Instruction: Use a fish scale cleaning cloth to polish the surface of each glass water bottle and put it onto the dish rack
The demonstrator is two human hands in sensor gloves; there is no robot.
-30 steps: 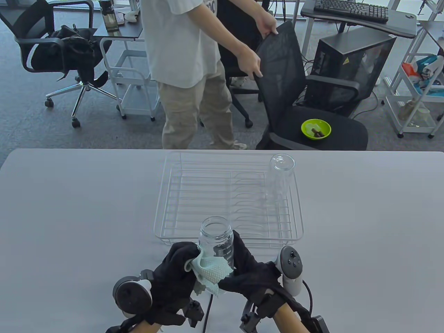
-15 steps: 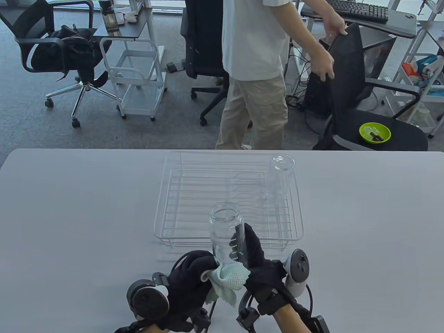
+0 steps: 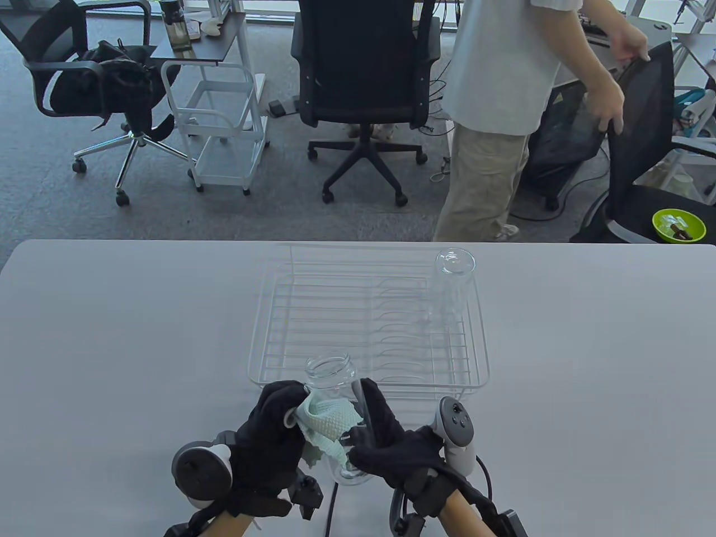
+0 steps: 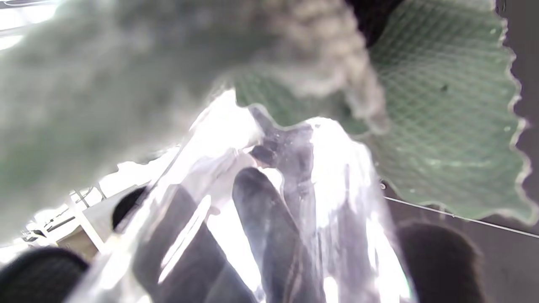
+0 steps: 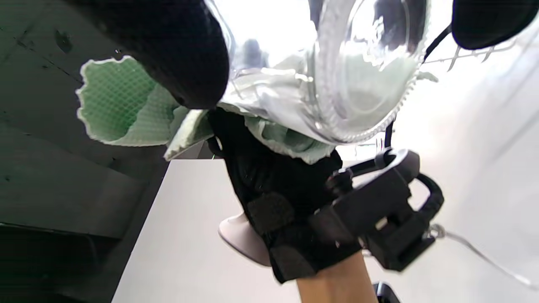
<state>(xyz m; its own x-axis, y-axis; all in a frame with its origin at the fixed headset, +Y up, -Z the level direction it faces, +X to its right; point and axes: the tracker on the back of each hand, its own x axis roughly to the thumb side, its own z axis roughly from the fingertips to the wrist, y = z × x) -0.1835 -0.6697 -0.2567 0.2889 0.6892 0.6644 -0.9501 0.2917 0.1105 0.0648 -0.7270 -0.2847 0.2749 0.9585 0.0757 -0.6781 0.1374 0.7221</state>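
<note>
A clear glass bottle (image 3: 334,386) is held tilted above the table's near edge, mouth pointing away and to the left. My right hand (image 3: 386,436) grips its body from the right. My left hand (image 3: 277,430) presses the pale green fish scale cloth (image 3: 327,425) against the bottle's left side. In the right wrist view the bottle's base (image 5: 358,80) fills the top, with the cloth (image 5: 122,105) hanging at its left. In the left wrist view the cloth (image 4: 442,105) covers the bottle (image 4: 261,210). A second glass bottle (image 3: 452,285) stands in the wire dish rack (image 3: 268,335), at its far right.
The white wire rack sits mid-table, just beyond my hands. Beyond the far table edge a person (image 3: 498,112) moves an office chair (image 3: 643,140) that carries a green bowl (image 3: 678,225). Another office chair (image 3: 361,84) and a white cart (image 3: 221,128) stand behind.
The bottle came lower and tilted left, and my left hand slid the cloth up its side. The person and the chair with the green bowl moved right.
</note>
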